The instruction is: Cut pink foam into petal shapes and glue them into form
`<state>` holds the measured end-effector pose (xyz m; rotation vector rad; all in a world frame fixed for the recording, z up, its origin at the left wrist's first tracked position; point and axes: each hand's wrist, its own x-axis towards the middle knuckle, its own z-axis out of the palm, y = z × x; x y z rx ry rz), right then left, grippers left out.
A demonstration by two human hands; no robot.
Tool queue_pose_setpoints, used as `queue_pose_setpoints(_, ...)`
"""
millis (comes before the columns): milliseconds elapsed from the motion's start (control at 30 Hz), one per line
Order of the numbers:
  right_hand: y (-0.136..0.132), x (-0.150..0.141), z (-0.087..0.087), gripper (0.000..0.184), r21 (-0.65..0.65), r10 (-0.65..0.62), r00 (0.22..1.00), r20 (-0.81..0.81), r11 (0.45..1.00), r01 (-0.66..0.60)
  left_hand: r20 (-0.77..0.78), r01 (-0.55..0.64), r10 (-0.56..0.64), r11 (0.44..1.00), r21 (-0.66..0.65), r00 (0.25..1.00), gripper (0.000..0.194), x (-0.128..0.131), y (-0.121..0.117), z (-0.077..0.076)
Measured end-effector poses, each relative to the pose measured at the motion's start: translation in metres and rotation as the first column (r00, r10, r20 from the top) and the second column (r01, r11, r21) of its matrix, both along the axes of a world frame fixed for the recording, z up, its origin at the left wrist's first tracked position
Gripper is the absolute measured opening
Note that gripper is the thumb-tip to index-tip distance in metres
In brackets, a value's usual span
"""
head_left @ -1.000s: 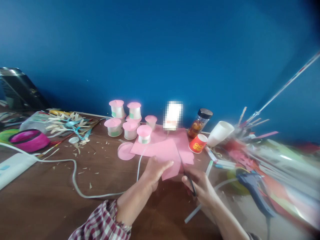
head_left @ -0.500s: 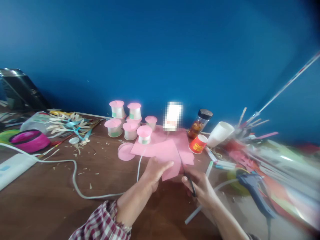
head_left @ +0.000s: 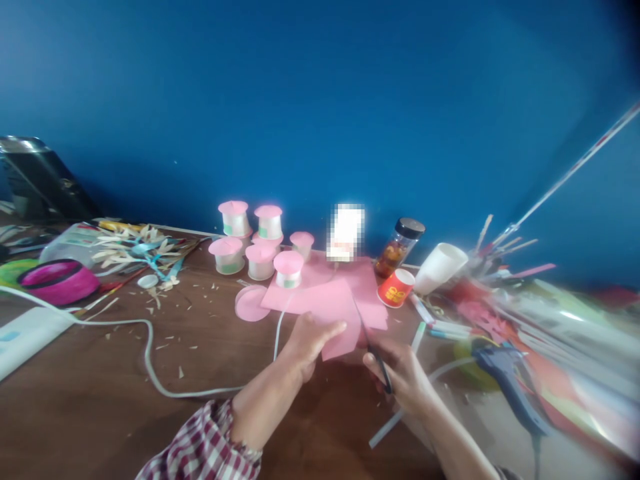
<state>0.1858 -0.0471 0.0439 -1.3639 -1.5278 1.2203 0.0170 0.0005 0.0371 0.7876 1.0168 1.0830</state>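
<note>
My left hand (head_left: 307,341) pinches a sheet of pink paper (head_left: 336,310) at its near edge, thumb on top. My right hand (head_left: 404,375) is closed round the black handles of a pair of scissors (head_left: 373,347), whose blades reach up into the pink sheet. More pink paper (head_left: 367,283) lies flat on the brown table (head_left: 100,400) just behind. A pink paper disc (head_left: 250,303) lies to the left of the sheet.
Several small white cups with pink tops (head_left: 260,243) stand behind the paper. A red paper cup (head_left: 396,287), a jar (head_left: 400,247) and a white cup (head_left: 440,267) sit right of it. A blue glue gun (head_left: 507,373) lies at right. A white cable (head_left: 150,360) crosses the table.
Both hands and the pink sheet have stayed almost in place; the scissor blades have shifted slightly within the paper.
</note>
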Motion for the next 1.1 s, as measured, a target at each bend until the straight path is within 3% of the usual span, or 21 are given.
queue_pose_setpoints(500, 0.0000, 0.0006, -0.0021, 0.050, -0.014, -0.013, 1.000, 0.015, 1.000, 0.013, 0.044, 0.034, -0.034, 0.999, 0.000, 0.998, 0.037, -0.0016, 0.0024, -0.0026)
queue_pose_setpoints(800, 0.0024, 0.0010, -0.0065, 0.052, 0.006, 0.031, 0.998, -0.055, 0.999, -0.031, -0.062, 0.020, -0.021, 1.000, -0.013, 0.998, 0.040, -0.0013, 0.0037, -0.0055)
queue_pose_setpoints(1100, 0.0032, 0.0038, -0.0069, 0.045, 0.036, 0.065, 0.996, -0.065, 0.997, -0.063, -0.033, 0.040, -0.040, 0.999, 0.012, 0.999, 0.047, -0.0021, 0.0039, -0.0063)
